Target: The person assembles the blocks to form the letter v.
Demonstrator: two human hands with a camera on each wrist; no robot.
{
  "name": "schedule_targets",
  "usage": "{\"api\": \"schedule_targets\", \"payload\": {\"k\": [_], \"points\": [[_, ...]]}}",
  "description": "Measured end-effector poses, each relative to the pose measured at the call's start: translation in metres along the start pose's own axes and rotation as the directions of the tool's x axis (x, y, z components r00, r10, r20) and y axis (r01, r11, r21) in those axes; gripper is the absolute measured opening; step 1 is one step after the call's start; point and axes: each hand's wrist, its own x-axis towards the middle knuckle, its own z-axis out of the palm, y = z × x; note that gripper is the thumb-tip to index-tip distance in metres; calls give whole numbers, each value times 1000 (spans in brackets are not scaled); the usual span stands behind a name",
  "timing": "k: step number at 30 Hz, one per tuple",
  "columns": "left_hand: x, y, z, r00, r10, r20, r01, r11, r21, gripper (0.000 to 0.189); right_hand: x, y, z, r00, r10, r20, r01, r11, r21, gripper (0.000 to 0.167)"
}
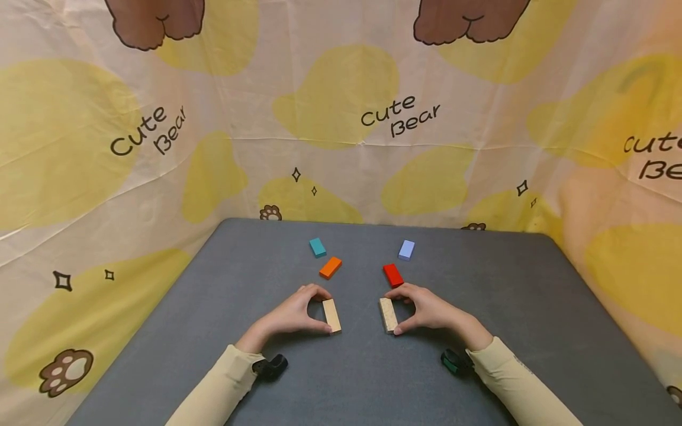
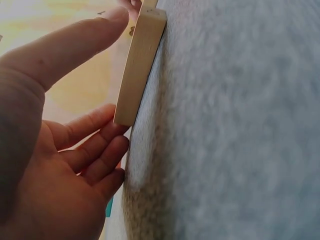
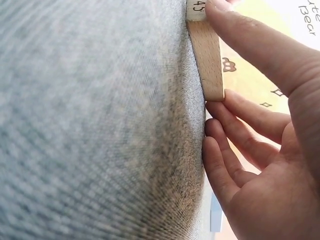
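Left of the table's middle, a plain wooden block (image 1: 331, 316) lies between the thumb and fingertips of my left hand (image 1: 296, 310), pinched at its two ends. A second wooden block (image 1: 388, 315), with a speckled top, is pinched the same way by my right hand (image 1: 428, 309). The two blocks stand a short gap apart, roughly parallel. In the right wrist view, a white label with dark digits shows on the near end of the right wooden block (image 3: 206, 60). The left wrist view has the left wooden block (image 2: 139, 70) low over the grey cloth, thumb by one end.
Beyond the hands lie an orange block (image 1: 331, 268), a teal block (image 1: 317, 247), a red block (image 1: 393, 276) and a light blue block (image 1: 407, 250). The red one is close to my right fingers. A printed curtain (image 1: 330, 118) rises behind the grey table (image 1: 256, 254).
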Motion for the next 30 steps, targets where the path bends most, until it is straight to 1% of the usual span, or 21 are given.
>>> {"api": "schedule_targets", "payload": {"k": [5,9,12,18,24,25,30], "points": [[1,-5,-5,999,37,20,-37,999,-30,60,0,0,0,1000,-3,3,4,1000,-7,70],[4,-9,-9,998,49,38,-46,997,-59,56,0,0,-1,1000,-5,3,5,1000,-9,69],[7,-12,-11,998,40,57,-35,997,-74,55,0,-1,-1,1000,-6,1,6,1000,-11,69],[14,-17,-15,995,48,91,-38,994,-105,53,0,0,-1,1000,-6,1,6,1000,-7,69],[21,-19,-17,991,54,125,-31,983,-181,51,0,1,-2,1000,-1,-1,1,1000,-3,69],[21,-15,-19,990,57,131,-31,981,-193,51,0,1,-1,1000,-1,1,1,1000,1,69],[25,-18,-20,985,62,161,-28,978,-205,50,0,1,0,1000,4,3,-4,1000,-2,69]]}}
